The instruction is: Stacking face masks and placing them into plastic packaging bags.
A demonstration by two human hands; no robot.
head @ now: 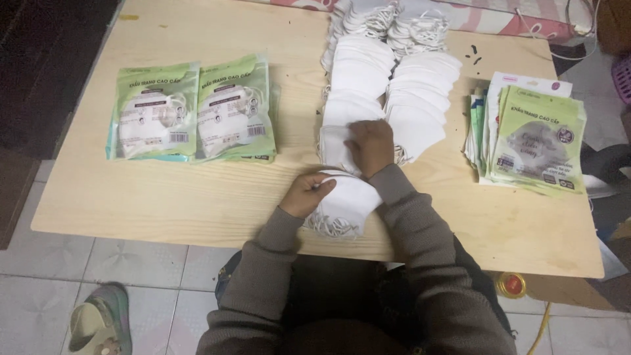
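A small stack of white folded fabric masks (345, 200) is gripped by the left hand (305, 194) at the pale wooden worktop (197, 197) edge; the right hand (371, 146) is pressed flat on the long white mask rows (394, 92) behind it, green packets (190, 112) well aside.

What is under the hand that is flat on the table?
The right hand lies flat on a row of white masks on the wooden table. The mask directly beneath the palm is mostly covered.
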